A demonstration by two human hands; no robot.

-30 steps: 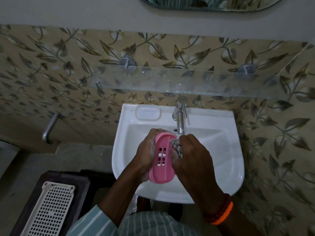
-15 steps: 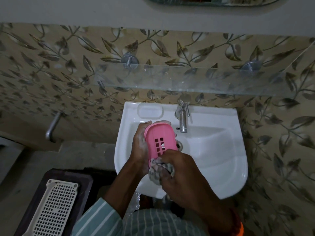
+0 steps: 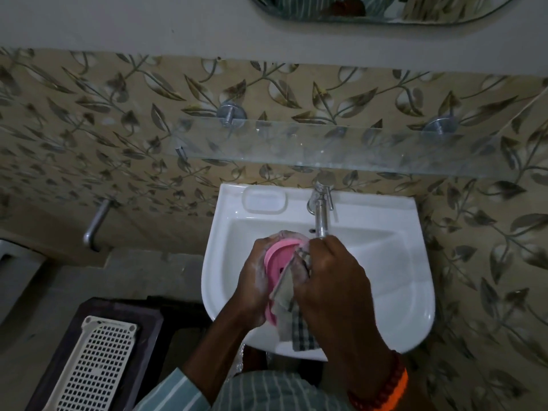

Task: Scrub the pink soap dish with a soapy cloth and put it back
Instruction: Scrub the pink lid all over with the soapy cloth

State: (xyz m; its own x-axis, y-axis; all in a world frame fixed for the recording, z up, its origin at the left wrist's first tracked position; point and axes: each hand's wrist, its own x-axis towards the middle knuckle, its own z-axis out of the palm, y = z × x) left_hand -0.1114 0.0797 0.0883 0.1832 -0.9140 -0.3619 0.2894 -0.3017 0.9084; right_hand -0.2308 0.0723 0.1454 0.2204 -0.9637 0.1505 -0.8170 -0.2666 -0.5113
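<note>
Over the white basin, my left hand grips the pink soap dish from its left side, tilted on edge. My right hand holds a checked grey cloth bunched against the dish's right face, and the cloth's loose end hangs down toward the basin's front rim. Soap foam coats my left fingers and the dish's top end. Most of the dish's right half is hidden by the cloth and my right hand.
A steel tap stands just behind my hands. A moulded soap recess lies at the basin's back left. A glass shelf juts out above. A white perforated tray rests on a dark stool at lower left.
My right hand has moved with the cloth from the dish's lower end up along its face toward the tap. The dish has turned, so its slotted bottom is now mostly covered.
</note>
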